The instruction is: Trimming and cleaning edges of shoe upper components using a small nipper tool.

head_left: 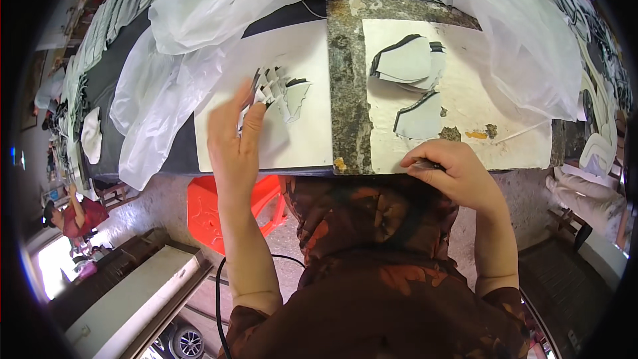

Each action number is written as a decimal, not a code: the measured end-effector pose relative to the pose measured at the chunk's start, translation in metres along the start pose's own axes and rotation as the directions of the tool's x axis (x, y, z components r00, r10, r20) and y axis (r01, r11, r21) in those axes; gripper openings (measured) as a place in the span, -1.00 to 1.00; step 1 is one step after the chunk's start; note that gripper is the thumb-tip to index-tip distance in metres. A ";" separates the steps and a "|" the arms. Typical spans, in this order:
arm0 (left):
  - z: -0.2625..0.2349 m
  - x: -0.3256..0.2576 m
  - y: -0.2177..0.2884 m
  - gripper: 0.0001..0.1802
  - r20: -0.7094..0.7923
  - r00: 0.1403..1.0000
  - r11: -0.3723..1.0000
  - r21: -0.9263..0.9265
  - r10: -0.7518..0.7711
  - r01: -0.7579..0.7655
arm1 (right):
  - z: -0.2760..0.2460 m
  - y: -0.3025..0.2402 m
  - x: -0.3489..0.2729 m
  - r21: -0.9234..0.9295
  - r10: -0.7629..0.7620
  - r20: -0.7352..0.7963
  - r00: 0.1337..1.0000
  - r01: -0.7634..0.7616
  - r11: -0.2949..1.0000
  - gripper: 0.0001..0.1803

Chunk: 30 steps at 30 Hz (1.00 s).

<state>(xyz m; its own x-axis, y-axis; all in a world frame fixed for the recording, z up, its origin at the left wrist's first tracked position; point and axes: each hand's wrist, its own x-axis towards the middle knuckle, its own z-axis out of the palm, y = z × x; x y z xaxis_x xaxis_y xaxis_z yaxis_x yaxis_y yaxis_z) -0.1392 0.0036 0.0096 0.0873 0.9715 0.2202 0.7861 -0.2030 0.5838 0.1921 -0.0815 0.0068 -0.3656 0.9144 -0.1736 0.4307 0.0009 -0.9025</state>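
My left hand point(234, 134) is at the left edge of a fanned cluster of white cut pieces point(269, 86) with black edges, its thumb and fingers closed around some of them. These lie on a white sheet at the left. My right hand point(455, 167) rests at the table's front edge, curled around a small dark tool point(425, 163), mostly hidden in the fist. Beyond it, on a second pale sheet, lie larger white pieces with black borders: an overlapping group point(407, 61) and a single piece point(419, 118) nearer me.
A worn, mottled board point(348, 93) lies under the right sheet point(518, 106). Crumpled translucent plastic covers the far left point(166, 73) and far right point(525, 40). Striped stacks point(116, 13) line the left side. A red plastic stool point(212, 209) stands below; another person point(76, 216) is at far left.
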 end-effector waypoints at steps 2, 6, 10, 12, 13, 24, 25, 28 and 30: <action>0.001 0.000 -0.001 -0.61 -0.113 0.991 0.996 0.055 0.071 -0.065 | 0.001 -0.006 -0.004 -0.051 -0.008 0.032 0.999 0.010 0.999 -0.82; 0.010 -0.013 0.028 -0.53 0.210 0.976 0.877 -0.458 -0.055 0.148 | 0.006 -0.011 -0.008 -0.143 -0.136 0.070 0.988 0.145 0.979 -0.76; 0.045 -0.037 0.056 -0.51 0.770 0.635 0.404 -0.602 0.065 0.689 | 0.009 -0.020 -0.008 -0.190 -0.179 0.120 0.977 0.199 0.961 -0.71; 0.061 -0.047 0.066 -0.57 0.853 0.508 0.197 -0.523 0.123 0.829 | 0.011 -0.020 -0.012 -0.216 -0.169 0.104 0.980 0.188 0.958 -0.70; 0.066 -0.049 0.070 -0.57 0.856 0.499 0.193 -0.517 0.138 0.834 | 0.013 -0.019 -0.014 -0.230 -0.182 0.094 0.979 0.199 0.953 -0.70; 0.081 -0.067 0.086 -0.85 0.746 0.661 0.236 -0.630 -0.079 0.739 | 0.017 -0.014 -0.023 0.134 0.035 -0.128 0.991 -0.017 0.991 -0.79; 0.082 -0.068 0.086 -0.85 0.746 0.661 0.236 -0.630 -0.080 0.740 | 0.013 -0.016 -0.024 0.280 0.198 -0.097 0.975 -0.164 0.946 -0.83; 0.088 -0.064 0.089 -0.81 0.597 0.802 0.625 -0.638 0.033 0.449 | 0.011 -0.009 -0.028 0.460 0.354 -0.077 0.932 -0.282 0.842 -0.87; 0.098 -0.052 0.091 -0.64 0.273 0.889 0.840 -0.508 0.368 -0.191 | 0.015 -0.001 -0.032 0.505 0.356 -0.108 0.928 -0.258 0.824 -0.88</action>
<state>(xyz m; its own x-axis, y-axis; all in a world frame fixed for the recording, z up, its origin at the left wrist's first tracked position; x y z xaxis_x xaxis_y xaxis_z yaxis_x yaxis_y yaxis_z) -0.0125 -0.0534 -0.0252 0.5339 0.8224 0.1967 0.3325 -0.4180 0.8454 0.1917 -0.1171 0.0073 -0.0963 0.8928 -0.4401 0.0328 -0.4390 -0.8979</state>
